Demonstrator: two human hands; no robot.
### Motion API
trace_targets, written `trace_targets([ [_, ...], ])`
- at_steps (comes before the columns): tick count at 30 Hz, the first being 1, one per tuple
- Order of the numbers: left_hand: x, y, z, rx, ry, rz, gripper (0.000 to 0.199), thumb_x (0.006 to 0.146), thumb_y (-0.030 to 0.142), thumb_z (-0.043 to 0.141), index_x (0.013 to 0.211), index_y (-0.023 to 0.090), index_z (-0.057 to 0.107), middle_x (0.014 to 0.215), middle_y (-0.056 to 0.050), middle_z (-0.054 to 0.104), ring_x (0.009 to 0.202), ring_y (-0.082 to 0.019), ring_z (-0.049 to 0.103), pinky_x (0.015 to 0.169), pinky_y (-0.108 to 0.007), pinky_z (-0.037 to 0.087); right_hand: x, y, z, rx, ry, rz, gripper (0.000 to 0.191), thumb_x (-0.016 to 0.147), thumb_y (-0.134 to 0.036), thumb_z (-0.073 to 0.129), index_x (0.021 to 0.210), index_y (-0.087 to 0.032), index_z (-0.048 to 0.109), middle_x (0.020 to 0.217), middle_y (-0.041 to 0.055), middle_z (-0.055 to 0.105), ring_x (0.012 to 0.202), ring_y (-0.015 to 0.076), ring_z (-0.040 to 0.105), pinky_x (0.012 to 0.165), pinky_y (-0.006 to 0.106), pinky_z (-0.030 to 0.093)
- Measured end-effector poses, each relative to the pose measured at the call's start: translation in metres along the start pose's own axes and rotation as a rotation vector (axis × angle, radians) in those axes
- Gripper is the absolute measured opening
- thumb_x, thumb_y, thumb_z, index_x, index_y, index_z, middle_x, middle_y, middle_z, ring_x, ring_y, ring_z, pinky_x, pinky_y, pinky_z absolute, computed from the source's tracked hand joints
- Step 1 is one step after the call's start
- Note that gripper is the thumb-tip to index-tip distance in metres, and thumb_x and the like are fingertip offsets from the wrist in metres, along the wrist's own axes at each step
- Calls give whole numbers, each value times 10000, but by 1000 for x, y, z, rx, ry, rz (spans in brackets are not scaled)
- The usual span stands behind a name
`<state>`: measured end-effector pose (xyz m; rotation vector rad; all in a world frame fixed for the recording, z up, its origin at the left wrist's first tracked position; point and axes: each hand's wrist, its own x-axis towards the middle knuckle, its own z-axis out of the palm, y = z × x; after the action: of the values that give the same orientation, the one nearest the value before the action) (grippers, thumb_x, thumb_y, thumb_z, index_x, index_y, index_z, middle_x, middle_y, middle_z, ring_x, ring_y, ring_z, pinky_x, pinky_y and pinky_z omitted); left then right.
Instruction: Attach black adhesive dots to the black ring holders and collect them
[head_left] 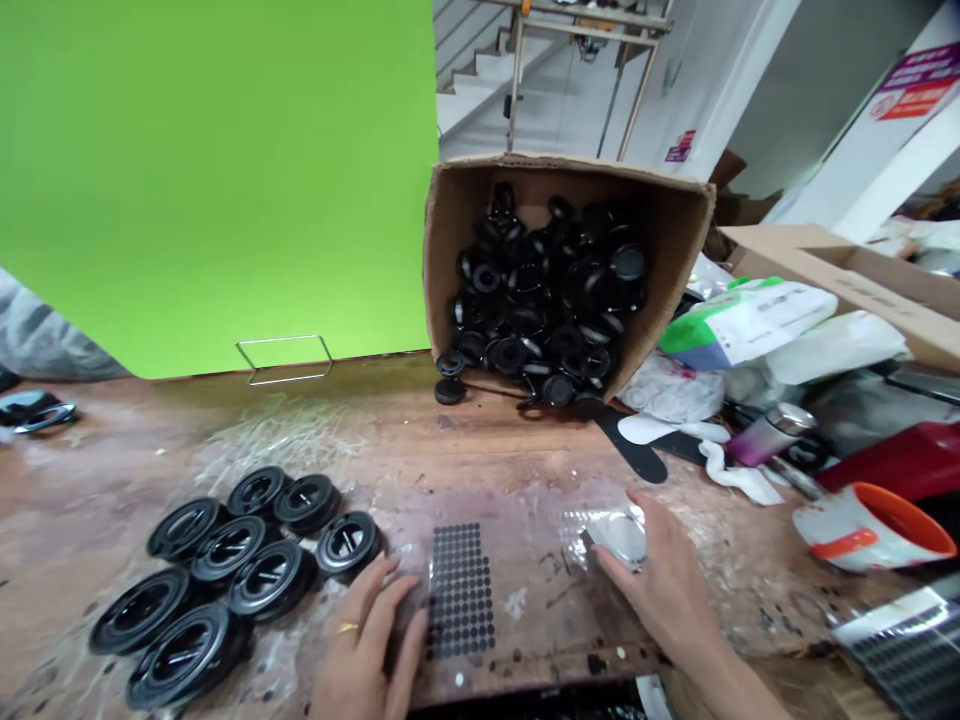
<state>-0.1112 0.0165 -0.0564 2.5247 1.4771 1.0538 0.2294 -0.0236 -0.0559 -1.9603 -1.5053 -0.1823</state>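
Note:
My left hand [371, 640] lies at the left edge of a sheet of small black round stickers [461, 588], fingers apart. Its fingertips are close to a black ring-shaped part [349, 542], the nearest of several black round parts [229, 547] grouped on the left. My right hand [664, 580] has thumb and fingers around a shiny clear plastic piece [624, 538] with a round outline, low over the table. Glare blurs that piece, so its exact kind is hard to make out.
Behind, a cardboard box [571, 172] on its side holds many black round parts. A green panel [217, 180] stands at the back left. On the right are an orange-and-white mug [840, 530], a tumbler [772, 432], plastic packs [765, 320] and a dotted sheet [911, 650].

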Motion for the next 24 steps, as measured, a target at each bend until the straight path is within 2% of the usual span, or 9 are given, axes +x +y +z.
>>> trace_targets([
  [2, 8, 11, 17, 61, -79, 49, 392, 929, 309, 498, 1309, 215, 496, 1450, -136, 432, 1345, -306, 412, 1020, -486, 446, -7, 8, 8, -57, -44, 20, 619, 840, -444, 568, 1373, -202, 367, 1264, 155, 534, 1153, 337, 522, 914, 514, 441],
  [4, 15, 19, 34, 133, -138, 105, 448, 924, 320, 503, 1361, 222, 475, 1496, -133, 403, 1391, -327, 354, 1031, -518, 438, -12, 13, 14, -85, -28, 37, 574, 867, -416, 525, 1376, -201, 371, 1251, 158, 550, 1136, 328, 538, 907, 500, 452],
  [8, 27, 20, 60, 225, -196, 215, 494, 897, 377, 536, 1375, 257, 501, 1486, -112, 450, 1370, -335, 399, 1024, -533, 444, -13, 31, 10, -148, 54, 103, 510, 869, -412, 504, 1317, -180, 432, 1189, 172, 574, 1098, 334, 550, 899, 502, 458],
  [12, 32, 14, 66, 230, -214, 263, 527, 875, 400, 560, 1383, 275, 503, 1491, -97, 451, 1366, -338, 408, 1026, -539, 445, -14, 49, 2, -157, 25, 118, 503, 858, -407, 513, 1298, -177, 434, 1181, 171, 567, 1098, 333, 548, 902, 500, 463],
  [15, 32, 13, 63, 201, -198, 270, 555, 865, 402, 578, 1400, 282, 487, 1494, -95, 448, 1364, -343, 412, 1021, -538, 456, -12, 49, -3, -198, -2, 126, 524, 855, -469, 520, 1287, -179, 460, 1219, 185, 543, 1100, 358, 535, 897, 538, 454],
  [18, 31, 18, 57, 126, -222, 189, 602, 869, 376, 583, 1442, 285, 424, 1526, -101, 397, 1385, -341, 381, 1022, -539, 465, 5, 32, -12, -176, 53, 124, 581, 837, -565, 543, 1273, -184, 496, 1302, 195, 487, 1185, 388, 475, 951, 581, 408],
  [20, 30, 21, 52, 35, -237, 76, 601, 886, 337, 566, 1458, 284, 389, 1549, -105, 351, 1404, -325, 353, 1029, -532, 466, 25, 12, -17, -33, 67, 95, 547, 847, -546, 555, 1263, -193, 507, 1300, 171, 499, 1221, 348, 464, 1007, 545, 388],
  [22, 29, 22, 48, -65, -220, -35, 567, 904, 300, 543, 1449, 273, 390, 1551, -113, 341, 1410, -308, 348, 1040, -529, 458, 48, -14, -15, 178, -10, 73, 434, 876, -466, 550, 1225, -208, 531, 1224, 131, 562, 1171, 286, 514, 1003, 482, 415],
  [24, 28, 23, 44, -150, -190, -112, 515, 912, 275, 531, 1416, 263, 428, 1533, -121, 367, 1401, -296, 367, 1049, -530, 449, 72, -46, 1, 399, -132, 50, 307, 888, -380, 543, 1138, -207, 584, 1139, 103, 611, 1077, 246, 570, 944, 433, 460],
])
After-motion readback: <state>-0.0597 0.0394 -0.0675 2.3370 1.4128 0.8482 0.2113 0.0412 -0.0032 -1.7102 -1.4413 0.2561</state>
